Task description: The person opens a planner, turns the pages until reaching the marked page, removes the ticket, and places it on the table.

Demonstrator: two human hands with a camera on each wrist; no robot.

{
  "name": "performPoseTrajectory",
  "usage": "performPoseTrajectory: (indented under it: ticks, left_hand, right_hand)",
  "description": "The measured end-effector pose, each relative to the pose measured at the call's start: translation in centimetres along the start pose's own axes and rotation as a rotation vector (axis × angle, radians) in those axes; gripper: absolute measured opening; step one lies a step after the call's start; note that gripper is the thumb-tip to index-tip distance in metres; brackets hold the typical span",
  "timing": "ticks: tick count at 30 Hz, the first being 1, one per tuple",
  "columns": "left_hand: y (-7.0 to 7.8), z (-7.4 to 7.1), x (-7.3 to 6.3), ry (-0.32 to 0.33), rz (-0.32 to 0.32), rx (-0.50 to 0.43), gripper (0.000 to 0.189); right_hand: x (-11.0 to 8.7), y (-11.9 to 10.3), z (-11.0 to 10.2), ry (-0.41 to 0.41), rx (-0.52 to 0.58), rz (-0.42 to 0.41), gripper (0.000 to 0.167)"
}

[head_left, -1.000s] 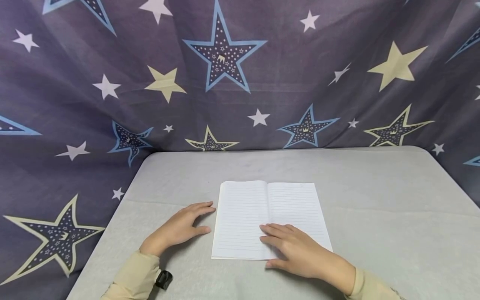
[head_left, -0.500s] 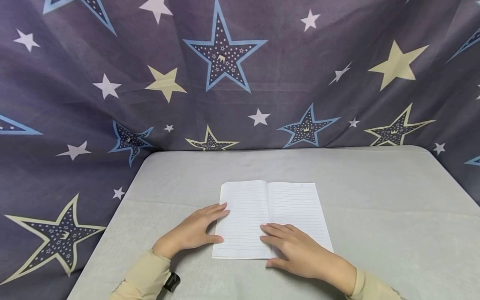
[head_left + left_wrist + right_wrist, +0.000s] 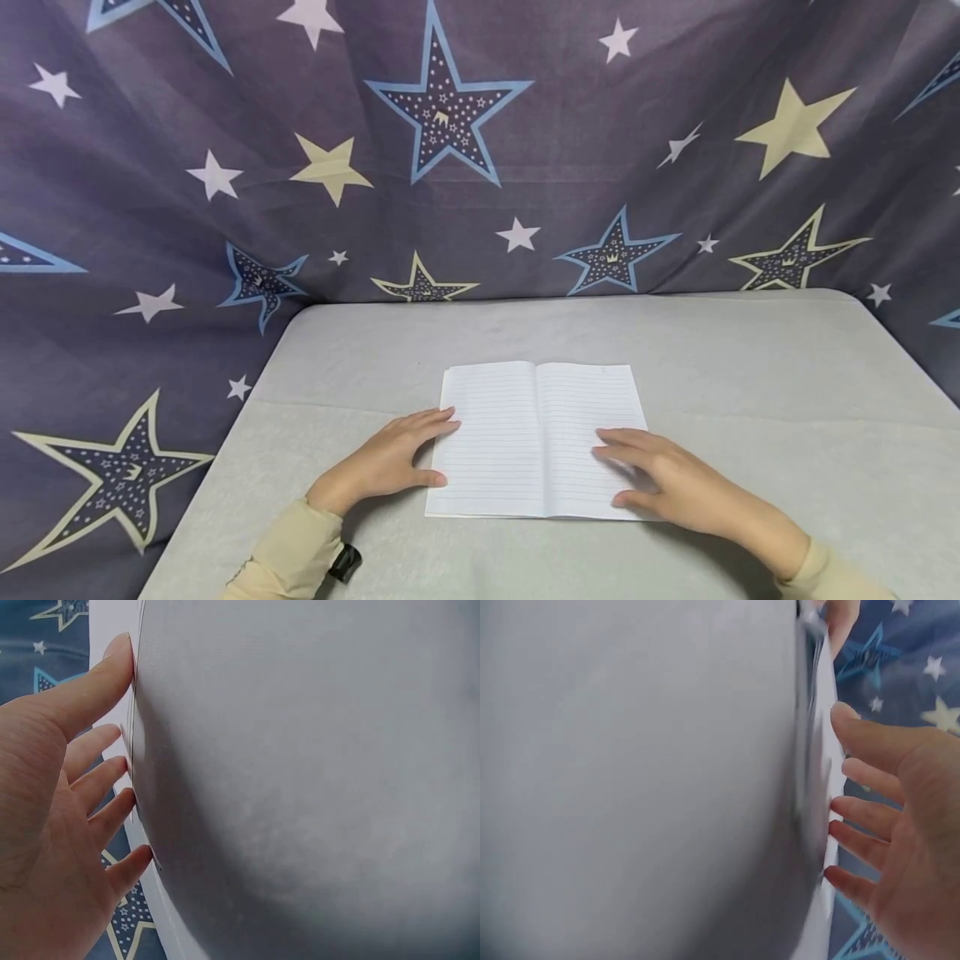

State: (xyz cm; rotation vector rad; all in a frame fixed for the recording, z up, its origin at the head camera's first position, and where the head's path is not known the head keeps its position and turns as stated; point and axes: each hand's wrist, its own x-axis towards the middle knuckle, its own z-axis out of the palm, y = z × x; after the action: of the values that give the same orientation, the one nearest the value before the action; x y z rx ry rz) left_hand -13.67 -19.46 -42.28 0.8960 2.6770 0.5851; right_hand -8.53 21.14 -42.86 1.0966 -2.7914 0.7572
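An open notebook (image 3: 495,450) with blank lined pages lies flat on the grey-covered table. At its left edge, my left hand (image 3: 390,458) rests with thumb and fingertips on the page margin, fingers spread and relaxed. My right hand (image 3: 675,475) is over the lower right page, fingers extended, a shadow under them. In the left wrist view, the left hand's thumb (image 3: 112,671) and fingers reach to the notebook's edge. The right wrist view shows the right hand (image 3: 900,817) with fingers spread apart beside the notebook's side, holding nothing.
The grey table (image 3: 787,375) extends around the notebook on every side. Behind it and to the left hangs a dark purple curtain (image 3: 562,150) printed with stars. A black strap-like piece (image 3: 345,563) sits at the left sleeve's cuff.
My left hand has moved right onto the notebook's left edge and stayed there. Afterwards my right hand slid from the centre fold to the right side of the right page.
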Motion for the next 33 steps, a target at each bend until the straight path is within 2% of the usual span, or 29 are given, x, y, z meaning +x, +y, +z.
performPoseTrajectory:
  ticks: [6,14,19,25,29,33]
  left_hand:
    - [-0.1,-0.1,0.0,-0.008,0.008,-0.016,0.075]
    - [-0.1,-0.1,-0.1,-0.013,0.014,-0.024,0.074]
    - [-0.2,0.0,-0.1,-0.010,0.022,-0.035,0.074]
    - [-0.3,0.1,-0.2,-0.008,0.019,-0.034,0.074]
    - [-0.2,0.0,-0.2,-0.006,0.016,-0.035,0.074]
    - [-0.3,0.0,-0.2,-0.006,0.017,-0.036,0.074]
  right_hand:
    - [-1.6,2.1,-0.5,0.001,-0.018,0.050,0.063]
    - [-1.8,3.4,-0.5,0.040,-0.015,-0.039,0.068]
    - [-1.6,3.6,-0.4,0.059,-0.022,-0.047,0.065]
    - [-1.2,3.0,-0.3,0.080,-0.069,0.014,0.059]
    - [-0.7,2.0,-0.3,0.095,-0.078,0.112,0.077]
    - [0.1,0.8,-0.2,0.193,-0.012,0.172,0.106]
